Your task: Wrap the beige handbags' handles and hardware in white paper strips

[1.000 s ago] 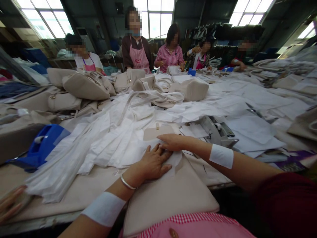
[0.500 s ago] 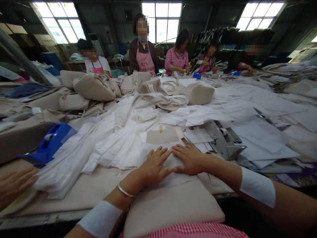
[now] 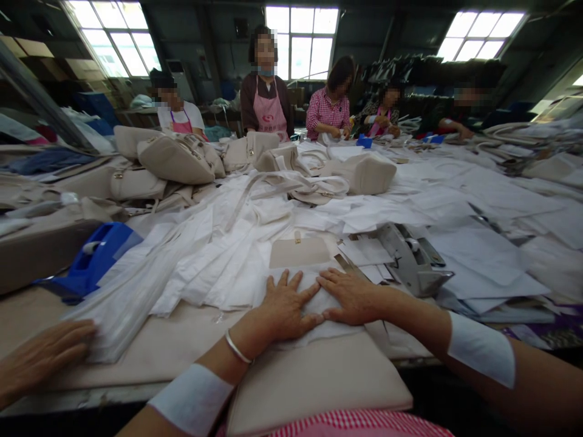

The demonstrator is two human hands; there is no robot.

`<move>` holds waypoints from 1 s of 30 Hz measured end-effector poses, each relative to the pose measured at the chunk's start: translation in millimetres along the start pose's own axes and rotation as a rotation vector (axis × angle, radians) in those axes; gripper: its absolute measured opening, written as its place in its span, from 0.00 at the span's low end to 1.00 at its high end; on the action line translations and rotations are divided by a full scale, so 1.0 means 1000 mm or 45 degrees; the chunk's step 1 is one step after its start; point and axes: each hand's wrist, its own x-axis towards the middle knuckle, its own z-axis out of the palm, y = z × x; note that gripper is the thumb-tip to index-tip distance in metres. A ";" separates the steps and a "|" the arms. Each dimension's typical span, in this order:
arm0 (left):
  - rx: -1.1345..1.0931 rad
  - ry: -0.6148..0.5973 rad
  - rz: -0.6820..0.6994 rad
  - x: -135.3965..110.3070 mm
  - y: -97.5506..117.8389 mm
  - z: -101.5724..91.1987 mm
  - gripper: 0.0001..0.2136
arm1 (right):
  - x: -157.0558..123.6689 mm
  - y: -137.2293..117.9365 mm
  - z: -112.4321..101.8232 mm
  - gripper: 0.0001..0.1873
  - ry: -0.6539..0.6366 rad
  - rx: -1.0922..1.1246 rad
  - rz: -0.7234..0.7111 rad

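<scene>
Both of my hands lie flat on a sheet of thin white paper (image 3: 334,329) that covers part of a beige bag (image 3: 319,379). My left hand (image 3: 286,303) has its fingers spread, its thumb close to my right thumb. Beside it my right hand (image 3: 348,296) rests with fingers stretched out. Past my fingertips the bag's beige flap (image 3: 300,255) shows, with a small gold clasp (image 3: 297,238) on it. The bag's near end reaches over the table edge towards my checked apron (image 3: 359,423).
Grey tape dispenser (image 3: 416,261) on the right, blue one (image 3: 93,261) on the left. Another person's hand (image 3: 54,355) touches stacked clear plastic sleeves (image 3: 121,328) at left. Beige bags (image 3: 175,159) and white paper (image 3: 492,255) cover the table; several people work opposite.
My left hand's fingers have spread wider on the paper. The other person's hand at left has slid right onto the plastic sleeves. My right hand stays nearly in place.
</scene>
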 end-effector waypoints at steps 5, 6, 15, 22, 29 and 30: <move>-0.007 -0.017 0.038 0.001 -0.003 -0.002 0.39 | 0.021 0.008 -0.043 0.44 -0.182 0.015 -0.110; -0.006 -0.014 0.036 0.001 -0.003 -0.002 0.38 | 0.031 0.010 -0.053 0.40 -0.167 0.021 -0.112; -0.002 0.002 0.032 0.000 -0.005 -0.001 0.39 | 0.145 0.018 -0.069 0.25 0.010 -0.050 0.294; 0.009 0.005 0.028 0.001 -0.003 0.000 0.39 | 0.155 0.013 -0.082 0.29 0.146 -0.069 0.539; 0.011 -0.024 0.013 0.003 -0.002 -0.001 0.39 | 0.118 0.001 -0.112 0.20 0.215 -0.054 0.313; 0.012 -0.025 0.013 0.003 -0.002 -0.001 0.39 | 0.110 -0.003 -0.110 0.18 0.206 -0.048 0.256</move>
